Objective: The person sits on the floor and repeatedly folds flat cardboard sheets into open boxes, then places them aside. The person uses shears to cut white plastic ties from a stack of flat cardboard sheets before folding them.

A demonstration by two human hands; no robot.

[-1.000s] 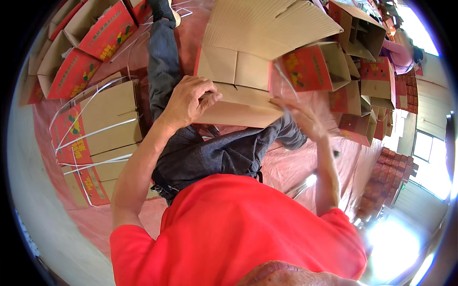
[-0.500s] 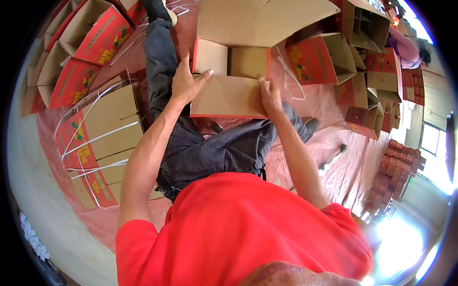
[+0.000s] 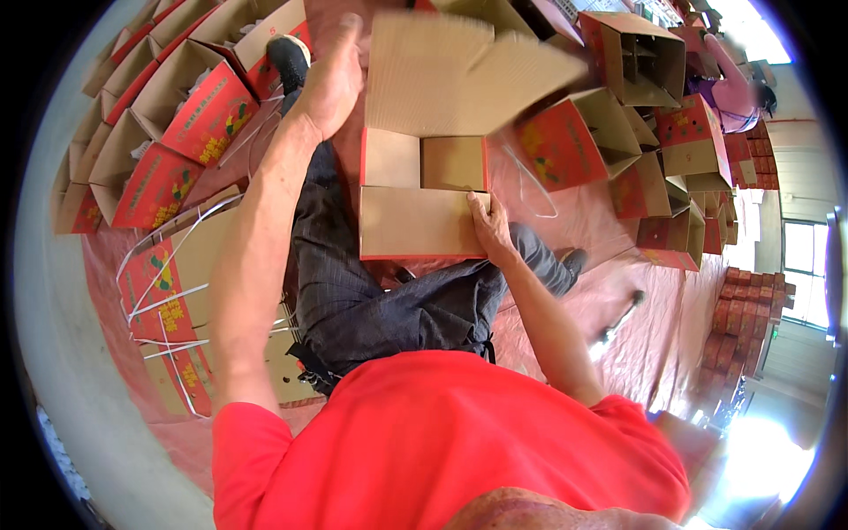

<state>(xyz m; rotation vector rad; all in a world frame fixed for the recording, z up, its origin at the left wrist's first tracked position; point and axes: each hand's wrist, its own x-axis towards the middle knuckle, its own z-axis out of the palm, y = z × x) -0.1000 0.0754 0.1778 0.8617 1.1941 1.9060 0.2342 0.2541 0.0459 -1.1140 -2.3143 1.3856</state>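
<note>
Brown cardboard makes the box (image 3: 411,223) the right hand (image 3: 492,225) pinches; up and left of that grip, the left hand (image 3: 334,84) is flat and loose near a tall flap (image 3: 428,84)

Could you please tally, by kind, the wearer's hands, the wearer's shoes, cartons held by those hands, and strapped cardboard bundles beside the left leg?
Left hand and right hand: 2
Left shoe and right shoe: 2
Held carton: 1
Strapped bundle: 1
Total: 6
</note>
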